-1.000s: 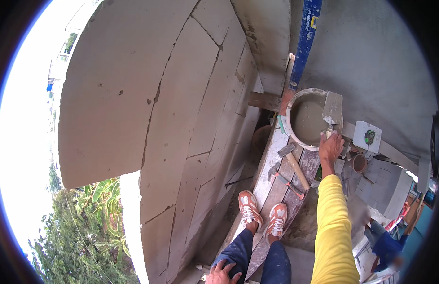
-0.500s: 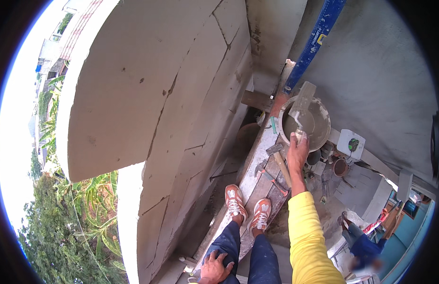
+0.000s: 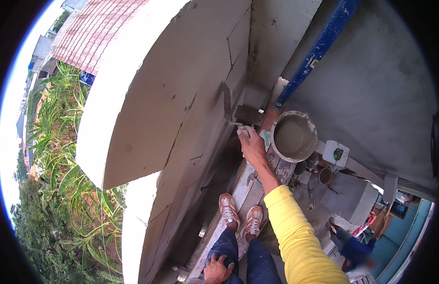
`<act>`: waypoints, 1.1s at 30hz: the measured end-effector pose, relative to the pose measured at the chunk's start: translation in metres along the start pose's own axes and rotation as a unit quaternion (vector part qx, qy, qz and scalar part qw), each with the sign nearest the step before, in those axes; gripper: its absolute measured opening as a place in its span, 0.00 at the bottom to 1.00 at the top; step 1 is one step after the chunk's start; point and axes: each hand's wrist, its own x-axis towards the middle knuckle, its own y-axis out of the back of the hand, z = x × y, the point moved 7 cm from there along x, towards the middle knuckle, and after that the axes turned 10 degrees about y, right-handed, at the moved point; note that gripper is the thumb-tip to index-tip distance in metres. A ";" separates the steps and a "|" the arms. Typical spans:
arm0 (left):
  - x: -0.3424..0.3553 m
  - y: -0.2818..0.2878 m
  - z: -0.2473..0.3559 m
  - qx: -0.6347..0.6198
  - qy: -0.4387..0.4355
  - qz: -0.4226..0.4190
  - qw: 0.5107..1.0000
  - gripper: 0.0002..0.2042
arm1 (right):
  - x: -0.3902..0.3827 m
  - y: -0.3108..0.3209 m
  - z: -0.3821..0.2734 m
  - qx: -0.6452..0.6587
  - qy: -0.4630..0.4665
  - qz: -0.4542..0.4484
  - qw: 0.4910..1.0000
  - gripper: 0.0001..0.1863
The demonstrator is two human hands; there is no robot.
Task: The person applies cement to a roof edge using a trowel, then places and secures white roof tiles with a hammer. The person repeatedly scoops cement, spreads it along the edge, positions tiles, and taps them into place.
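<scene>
My right hand [image 3: 254, 146] is closed round the handle of a trowel [image 3: 227, 103]. The trowel's blade is edge-on against the block wall [image 3: 153, 104], which has dark joint lines. Whether mortar lies on the blade I cannot tell. Just right of the hand stands a round bucket [image 3: 275, 143] of wet grey mortar, on the planks. My left hand [image 3: 218, 270] rests on my left knee with its fingers spread, holding nothing. My right forearm hides most of the tools on the planks.
My shoes stand on a narrow plank walkway [image 3: 241, 191]. A blue spirit level [image 3: 319, 52] leans by the grey wall beyond the bucket. A tape measure [image 3: 338, 154] lies on a white lid. Below right is another person [image 3: 356, 248]. Left of the wall is a drop with plants.
My right hand has carried the trowel from over the bucket leftward to the block wall. The view has shifted a little. My left hand stays on my knee.
</scene>
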 end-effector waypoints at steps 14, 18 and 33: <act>0.004 -0.027 -0.020 -0.029 -0.048 0.028 0.998 0.33 | 0.037 -0.041 -0.080 0.105 0.112 0.030 0.988 0.31; 0.000 -0.044 -0.022 -0.038 -0.047 0.034 0.998 0.33 | -0.059 -0.096 -0.054 0.059 0.158 0.012 0.986 0.32; -0.024 -0.072 -0.060 -0.109 -0.065 0.116 0.985 0.31 | -0.066 -0.102 -0.021 0.125 0.114 0.072 0.983 0.24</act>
